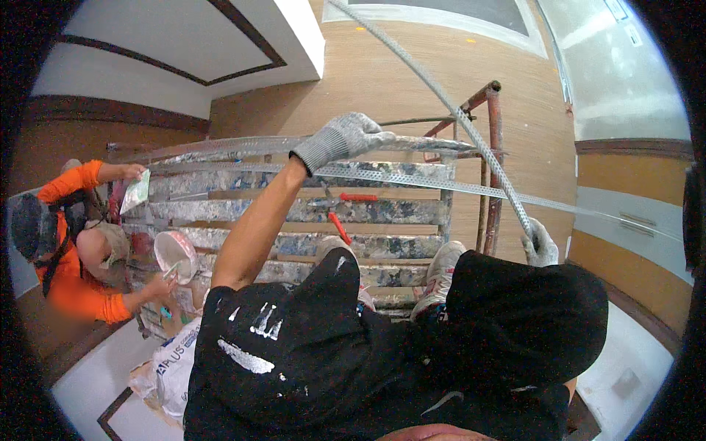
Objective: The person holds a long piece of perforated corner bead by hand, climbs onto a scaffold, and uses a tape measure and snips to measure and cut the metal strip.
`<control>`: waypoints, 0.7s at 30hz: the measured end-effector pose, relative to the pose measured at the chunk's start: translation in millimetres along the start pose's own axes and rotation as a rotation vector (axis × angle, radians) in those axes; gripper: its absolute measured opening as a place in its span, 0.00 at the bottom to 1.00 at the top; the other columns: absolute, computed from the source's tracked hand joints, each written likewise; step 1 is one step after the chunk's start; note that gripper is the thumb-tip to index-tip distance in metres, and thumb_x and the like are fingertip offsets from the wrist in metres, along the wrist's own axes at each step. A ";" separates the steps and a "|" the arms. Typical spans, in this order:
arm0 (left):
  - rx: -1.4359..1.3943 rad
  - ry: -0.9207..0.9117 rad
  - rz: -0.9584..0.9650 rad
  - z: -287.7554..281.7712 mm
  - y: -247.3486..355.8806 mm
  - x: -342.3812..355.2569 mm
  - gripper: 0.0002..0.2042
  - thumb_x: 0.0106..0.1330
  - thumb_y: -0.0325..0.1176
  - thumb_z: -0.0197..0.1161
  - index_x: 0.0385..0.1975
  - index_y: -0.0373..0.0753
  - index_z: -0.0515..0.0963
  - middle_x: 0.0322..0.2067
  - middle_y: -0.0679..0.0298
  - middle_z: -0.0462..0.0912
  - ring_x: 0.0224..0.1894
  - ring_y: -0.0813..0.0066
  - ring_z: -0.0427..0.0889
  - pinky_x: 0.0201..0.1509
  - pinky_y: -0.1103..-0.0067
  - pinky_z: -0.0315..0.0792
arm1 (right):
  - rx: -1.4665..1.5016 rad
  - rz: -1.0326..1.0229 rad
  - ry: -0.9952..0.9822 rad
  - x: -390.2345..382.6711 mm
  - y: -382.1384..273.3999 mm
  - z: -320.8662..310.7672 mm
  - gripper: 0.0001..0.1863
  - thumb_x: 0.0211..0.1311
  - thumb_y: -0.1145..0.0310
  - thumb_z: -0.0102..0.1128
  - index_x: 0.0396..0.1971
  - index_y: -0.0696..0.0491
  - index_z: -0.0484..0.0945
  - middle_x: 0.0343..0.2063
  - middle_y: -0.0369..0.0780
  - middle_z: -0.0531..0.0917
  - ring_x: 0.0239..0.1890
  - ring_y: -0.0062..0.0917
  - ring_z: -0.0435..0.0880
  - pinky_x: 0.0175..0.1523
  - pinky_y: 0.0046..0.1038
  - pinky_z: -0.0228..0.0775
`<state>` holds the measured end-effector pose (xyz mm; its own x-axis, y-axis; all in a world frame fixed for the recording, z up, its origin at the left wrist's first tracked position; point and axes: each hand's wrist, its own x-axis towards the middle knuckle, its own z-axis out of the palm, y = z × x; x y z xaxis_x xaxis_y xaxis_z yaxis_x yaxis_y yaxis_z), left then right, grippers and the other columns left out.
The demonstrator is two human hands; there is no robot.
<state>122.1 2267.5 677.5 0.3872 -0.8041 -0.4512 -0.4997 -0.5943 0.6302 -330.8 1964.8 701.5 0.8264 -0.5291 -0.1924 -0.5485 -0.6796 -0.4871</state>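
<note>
My left hand (346,141), in a grey knitted glove, is closed at the far edge of the scaffold platform; its fingertips hide whatever they grip. Beneath its wrist runs a long perforated metal strip (412,178), lying across the platform and reaching past its right end. My gloved right hand (541,244), beside my right knee, is closed around the lower end of a perforated corner bead (434,84). That piece slants up and away to the far top edge of the view. Red-handled snips (358,197) lie spread on the planks between my arms.
Paint-spattered planks (397,210) with gaps form the platform under my shoes. At its right end stands a rusty scaffold frame (494,125). On the left a co-worker in orange (73,242) holds a pale flat board (137,191) near a bucket (176,256). A white sack (176,367) sits nearby.
</note>
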 end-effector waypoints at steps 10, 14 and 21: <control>0.037 -0.016 0.004 -2.5 6.6 -0.8 0.31 0.71 0.66 0.52 0.43 0.41 0.88 0.28 0.56 0.87 0.33 0.64 0.85 0.44 0.63 0.77 | -0.092 0.098 0.038 -20.3 31.1 -13.7 0.22 0.67 0.68 0.63 0.61 0.49 0.74 0.45 0.48 0.85 0.44 0.37 0.88 0.50 0.34 0.79; -0.007 -0.041 -0.058 -3.6 10.4 -4.9 0.30 0.71 0.64 0.54 0.41 0.40 0.87 0.25 0.59 0.84 0.30 0.68 0.81 0.40 0.67 0.75 | -0.070 0.116 0.193 -14.2 42.9 -27.8 0.23 0.68 0.68 0.64 0.62 0.49 0.74 0.46 0.46 0.85 0.46 0.35 0.87 0.54 0.33 0.77; -0.031 -0.016 -0.048 -2.1 11.8 -3.7 0.26 0.71 0.58 0.59 0.35 0.36 0.86 0.19 0.66 0.77 0.24 0.78 0.72 0.31 0.73 0.70 | -0.183 0.245 0.340 -11.0 62.4 -68.7 0.24 0.69 0.62 0.64 0.62 0.51 0.75 0.47 0.44 0.86 0.45 0.30 0.86 0.57 0.31 0.75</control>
<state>116.4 2263.5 687.9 0.3973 -0.7752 -0.4911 -0.4568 -0.6312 0.6268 -382.8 1893.3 731.7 0.5979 -0.8013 0.0221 -0.7611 -0.5761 -0.2980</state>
